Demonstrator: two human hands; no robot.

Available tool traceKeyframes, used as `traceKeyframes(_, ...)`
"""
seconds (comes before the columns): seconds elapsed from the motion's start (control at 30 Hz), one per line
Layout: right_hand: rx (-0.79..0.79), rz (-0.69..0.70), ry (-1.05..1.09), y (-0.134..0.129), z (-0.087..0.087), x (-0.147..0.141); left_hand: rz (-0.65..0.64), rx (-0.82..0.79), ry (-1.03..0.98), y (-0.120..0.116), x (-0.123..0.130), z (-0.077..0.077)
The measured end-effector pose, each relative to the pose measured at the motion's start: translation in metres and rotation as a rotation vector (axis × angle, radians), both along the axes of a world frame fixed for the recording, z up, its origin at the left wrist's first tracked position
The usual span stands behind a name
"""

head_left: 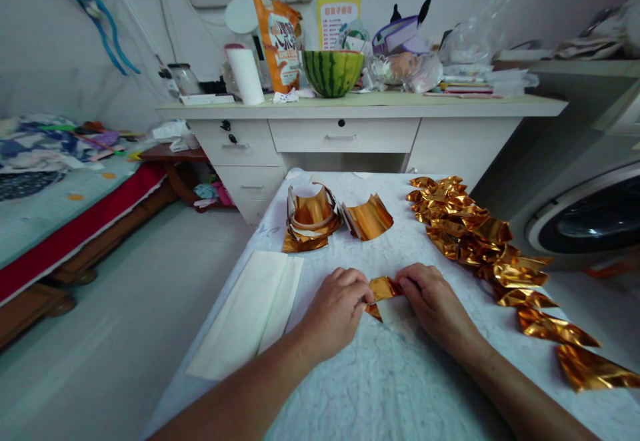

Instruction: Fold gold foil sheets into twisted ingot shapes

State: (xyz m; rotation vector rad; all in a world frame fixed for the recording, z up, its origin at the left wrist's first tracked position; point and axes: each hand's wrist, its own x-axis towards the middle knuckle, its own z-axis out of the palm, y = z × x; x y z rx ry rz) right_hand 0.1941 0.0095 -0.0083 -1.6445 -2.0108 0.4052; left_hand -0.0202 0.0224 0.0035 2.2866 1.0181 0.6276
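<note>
My left hand (343,307) pinches the left end of a small sheet of gold foil paper (384,289). At its right end, my right hand (433,301) grips the same sheet with thumb and fingers. A folded corner hangs below the sheet, and a pale piece lies under it; its kind I cannot tell. Beyond my hands lie a curled stack of gold foil sheets (370,217) and a ring-like bundle of gold and white paper (313,214). Along the right edge runs a row of folded gold foil pieces (470,234).
White paper sheets (250,314) lie left on the cloth-covered table (350,394). Behind stands a desk (345,134) bearing half a watermelon (333,73), an orange pouch (280,41) and a paper roll (245,74). A washing machine (590,161) is at right, a bed (85,207) at left.
</note>
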Motion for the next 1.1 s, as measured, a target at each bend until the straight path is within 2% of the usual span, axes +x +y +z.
traceKeyframes(0.27,-0.009,-0.064,-0.164,-0.004,-0.001,-0.004,0.035,0.043,0.067,-0.003,0.002,-0.002)
traceKeyframes(0.53,-0.045,-0.068,-0.115,-0.004,0.001,-0.002,0.012,0.049,0.067,-0.005,0.004,-0.003)
traceKeyframes(0.63,-0.056,-0.059,-0.015,-0.006,0.005,-0.003,0.032,0.032,0.034,-0.006,0.004,-0.002)
traceKeyframes(0.77,-0.138,-0.025,0.225,-0.009,0.012,-0.004,0.138,0.004,-0.084,-0.004,0.003,-0.001)
traceKeyframes(1.1,-0.281,-0.016,0.793,-0.009,0.015,-0.008,0.205,-0.243,-0.384,0.005,0.004,0.0)
